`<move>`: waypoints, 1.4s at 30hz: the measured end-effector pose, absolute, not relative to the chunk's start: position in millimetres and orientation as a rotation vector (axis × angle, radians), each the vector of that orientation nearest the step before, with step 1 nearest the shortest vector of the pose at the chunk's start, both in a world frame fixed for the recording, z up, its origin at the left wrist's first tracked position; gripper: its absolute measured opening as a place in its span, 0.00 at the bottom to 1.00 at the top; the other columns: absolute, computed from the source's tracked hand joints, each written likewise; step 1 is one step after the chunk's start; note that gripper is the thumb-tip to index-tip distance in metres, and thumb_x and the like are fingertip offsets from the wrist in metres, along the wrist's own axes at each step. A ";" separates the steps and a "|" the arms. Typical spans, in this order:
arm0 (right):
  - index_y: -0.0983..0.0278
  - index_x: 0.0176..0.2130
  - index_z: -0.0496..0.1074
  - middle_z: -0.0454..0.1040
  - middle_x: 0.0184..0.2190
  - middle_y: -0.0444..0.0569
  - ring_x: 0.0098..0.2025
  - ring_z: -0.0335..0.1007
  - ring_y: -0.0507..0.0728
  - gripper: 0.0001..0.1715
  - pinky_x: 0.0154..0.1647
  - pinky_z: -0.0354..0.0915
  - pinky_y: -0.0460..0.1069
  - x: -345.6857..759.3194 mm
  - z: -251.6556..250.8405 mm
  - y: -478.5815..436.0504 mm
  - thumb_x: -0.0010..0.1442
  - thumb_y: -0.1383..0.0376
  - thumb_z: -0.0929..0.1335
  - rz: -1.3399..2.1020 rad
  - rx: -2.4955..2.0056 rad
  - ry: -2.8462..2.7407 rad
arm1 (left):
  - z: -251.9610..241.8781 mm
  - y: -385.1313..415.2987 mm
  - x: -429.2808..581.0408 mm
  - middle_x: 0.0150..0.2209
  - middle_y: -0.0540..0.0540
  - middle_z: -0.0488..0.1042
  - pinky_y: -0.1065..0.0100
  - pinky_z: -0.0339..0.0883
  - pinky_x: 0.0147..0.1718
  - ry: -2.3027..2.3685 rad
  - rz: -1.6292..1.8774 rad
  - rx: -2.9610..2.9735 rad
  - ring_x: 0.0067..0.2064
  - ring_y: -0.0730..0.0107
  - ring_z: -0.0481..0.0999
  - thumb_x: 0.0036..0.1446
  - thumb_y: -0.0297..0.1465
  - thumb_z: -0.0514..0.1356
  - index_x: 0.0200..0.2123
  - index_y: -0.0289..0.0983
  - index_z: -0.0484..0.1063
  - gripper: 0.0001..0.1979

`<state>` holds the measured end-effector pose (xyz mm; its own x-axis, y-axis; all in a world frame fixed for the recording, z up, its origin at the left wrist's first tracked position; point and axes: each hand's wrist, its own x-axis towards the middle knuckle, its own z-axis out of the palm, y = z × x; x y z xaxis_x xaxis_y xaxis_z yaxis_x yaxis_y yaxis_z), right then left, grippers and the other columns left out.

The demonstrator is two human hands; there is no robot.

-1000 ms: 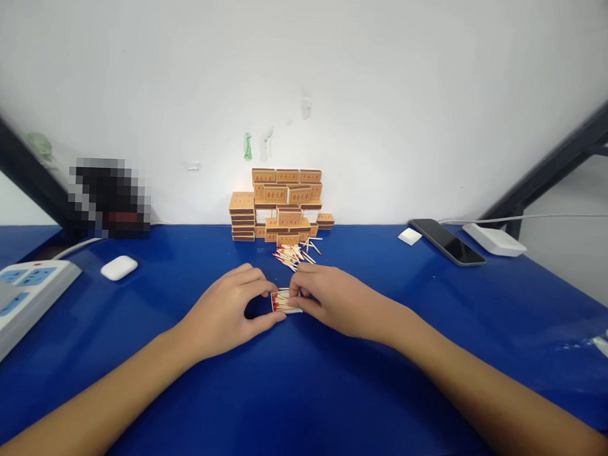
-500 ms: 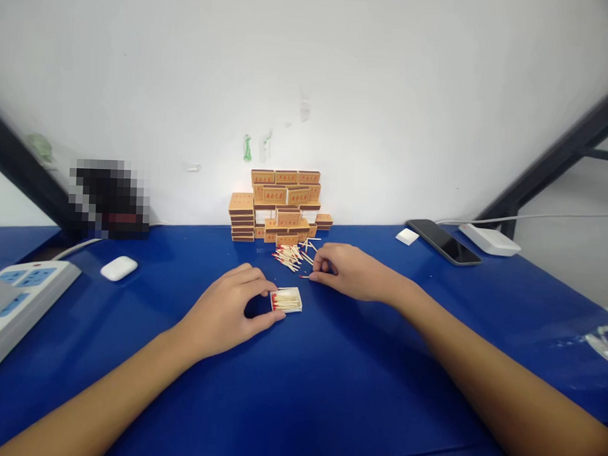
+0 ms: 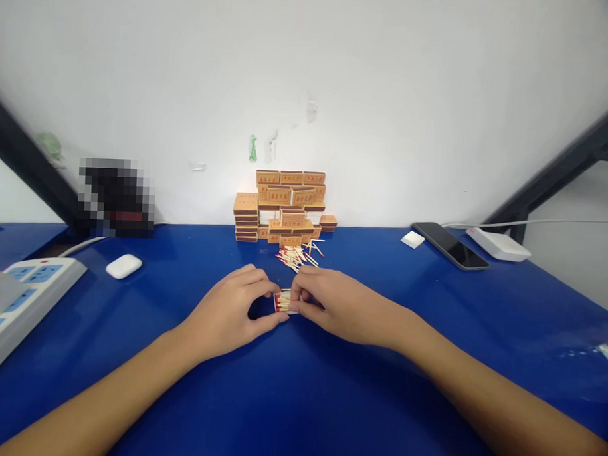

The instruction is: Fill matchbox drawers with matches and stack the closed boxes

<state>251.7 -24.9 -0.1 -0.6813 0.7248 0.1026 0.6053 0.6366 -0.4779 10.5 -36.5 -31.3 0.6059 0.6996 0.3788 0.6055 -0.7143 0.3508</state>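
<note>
My left hand (image 3: 234,309) grips the open white matchbox tray (image 3: 286,294) at its left end, thumb at the near side and fingers at the far side. Inside lie several matches (image 3: 283,303), their red heads toward the left. My right hand (image 3: 338,302) is closed in a pinch over the tray's right end and hides that part. The match between its fingertips is mostly covered by them. Just beyond the tray is a loose pile of matches (image 3: 293,255) with red heads, scattered on the blue table (image 3: 278,400).
Orange-yellow matchboxes (image 3: 292,198) are stacked against the white wall behind the pile. To the left are a white earphone case (image 3: 124,266) and a power strip (image 3: 42,292). A phone (image 3: 450,246), a small white square piece (image 3: 412,239) and a white box (image 3: 497,245) lie right.
My right hand has moved left and nearer with a match, from beside the pile to over the tray. My left hand keeps its hold on the tray. The view has shifted slightly.
</note>
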 end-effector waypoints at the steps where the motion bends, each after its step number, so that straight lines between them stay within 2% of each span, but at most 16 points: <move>1: 0.63 0.37 0.73 0.76 0.37 0.46 0.35 0.68 0.53 0.07 0.37 0.60 0.49 250.8 -3.6 -22.9 0.70 0.66 0.68 0.563 -1.086 -2.532 | -31.4 -36.5 10.2 0.40 0.45 0.77 0.57 0.71 0.44 1.085 0.750 2.643 0.43 0.59 0.74 0.65 0.40 0.67 0.46 0.38 0.78 0.13; 5: 0.63 0.36 0.73 0.74 0.34 0.45 0.34 0.66 0.53 0.07 0.35 0.58 0.49 250.8 -20.3 1.0 0.68 0.65 0.70 0.345 -1.251 -2.303 | -31.6 -36.8 10.0 0.40 0.45 0.77 0.57 0.71 0.44 1.080 0.760 2.632 0.42 0.60 0.74 0.65 0.39 0.67 0.47 0.39 0.78 0.12; 10: 0.63 0.35 0.73 0.75 0.35 0.46 0.37 0.69 0.55 0.10 0.37 0.58 0.49 242.0 -29.4 22.1 0.65 0.61 0.75 0.299 -1.366 -2.289 | -32.1 -36.2 10.6 0.40 0.46 0.77 0.57 0.71 0.44 1.085 0.759 2.636 0.43 0.60 0.74 0.65 0.40 0.67 0.47 0.39 0.79 0.12; 17: 0.64 0.40 0.73 0.77 0.44 0.54 0.41 0.73 0.58 0.08 0.40 0.61 0.50 242.8 -18.8 13.4 0.73 0.64 0.68 0.297 -1.512 -2.501 | -31.3 -36.2 10.3 0.40 0.46 0.77 0.57 0.71 0.44 1.100 0.746 2.638 0.42 0.60 0.74 0.65 0.39 0.67 0.47 0.39 0.79 0.12; 21: 0.66 0.41 0.72 0.77 0.44 0.57 0.41 0.73 0.59 0.08 0.41 0.63 0.51 259.5 -7.0 5.2 0.74 0.66 0.65 0.320 -1.510 -2.589 | -29.9 -36.2 11.2 0.40 0.46 0.77 0.57 0.71 0.44 1.109 0.747 2.633 0.43 0.60 0.74 0.65 0.40 0.67 0.47 0.39 0.79 0.13; 28: 0.63 0.39 0.70 0.75 0.42 0.51 0.40 0.70 0.56 0.11 0.40 0.63 0.50 264.9 10.4 -14.3 0.76 0.63 0.63 0.549 -1.189 -2.616 | -31.4 -34.7 10.2 0.40 0.46 0.77 0.56 0.71 0.44 1.112 0.750 2.631 0.43 0.59 0.74 0.65 0.40 0.67 0.47 0.39 0.79 0.12; 36: 0.64 0.41 0.73 0.75 0.41 0.50 0.39 0.70 0.55 0.09 0.39 0.61 0.50 243.4 -6.2 -22.5 0.74 0.63 0.66 0.431 -1.042 -2.649 | -31.5 -35.8 10.4 0.40 0.46 0.77 0.57 0.70 0.43 1.077 0.755 2.634 0.42 0.60 0.74 0.65 0.39 0.67 0.45 0.39 0.78 0.11; 40: 0.64 0.38 0.73 0.75 0.37 0.48 0.37 0.68 0.55 0.06 0.39 0.59 0.49 261.1 -7.3 -2.3 0.71 0.66 0.69 0.277 -1.187 -2.473 | -30.1 -36.4 10.7 0.40 0.45 0.77 0.57 0.71 0.44 1.099 0.756 2.624 0.43 0.59 0.74 0.65 0.39 0.67 0.46 0.39 0.79 0.11; 42: 0.64 0.37 0.74 0.75 0.37 0.48 0.36 0.67 0.54 0.05 0.38 0.59 0.49 270.3 -9.6 8.0 0.68 0.67 0.71 0.322 -1.267 -2.493 | -30.1 -36.5 10.5 0.41 0.45 0.78 0.57 0.71 0.44 1.094 0.754 2.631 0.43 0.59 0.74 0.65 0.39 0.67 0.46 0.39 0.79 0.12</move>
<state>270.3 8.0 -9.6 -0.5527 0.8130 0.1834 0.7397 0.5799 -0.3414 10.5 -36.5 -30.1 0.5972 0.7058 0.3811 0.6071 -0.7082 0.3603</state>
